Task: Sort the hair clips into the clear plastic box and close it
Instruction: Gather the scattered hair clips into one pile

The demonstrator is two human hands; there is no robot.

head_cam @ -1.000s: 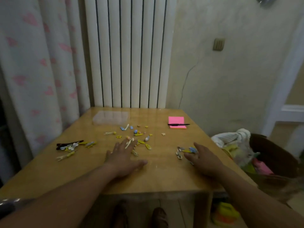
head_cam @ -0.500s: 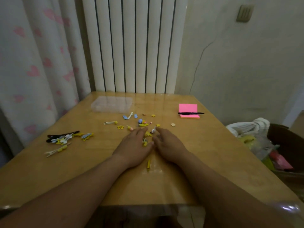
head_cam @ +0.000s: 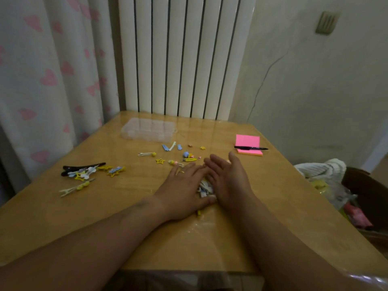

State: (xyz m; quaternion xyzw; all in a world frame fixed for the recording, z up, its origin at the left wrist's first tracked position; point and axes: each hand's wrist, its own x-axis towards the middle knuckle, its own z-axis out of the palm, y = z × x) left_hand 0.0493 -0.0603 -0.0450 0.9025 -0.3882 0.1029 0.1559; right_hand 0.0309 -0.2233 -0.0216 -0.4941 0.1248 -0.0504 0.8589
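- Wooden table (head_cam: 231, 238) set against white radiator (head_cam: 184, 55); heart-print curtain (head_cam: 48, 76) at left.
- Clear plastic box (head_cam: 148, 130) at far side (lid state unclear).
- Left hand (head_cam: 182, 192) and right hand (head_cam: 228, 181), fingers straight, hemming in a heap of hair clips (head_cam: 204, 189).

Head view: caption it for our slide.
Left hand and right hand cup a pile of hair clips on the table, clear plastic box beyond.
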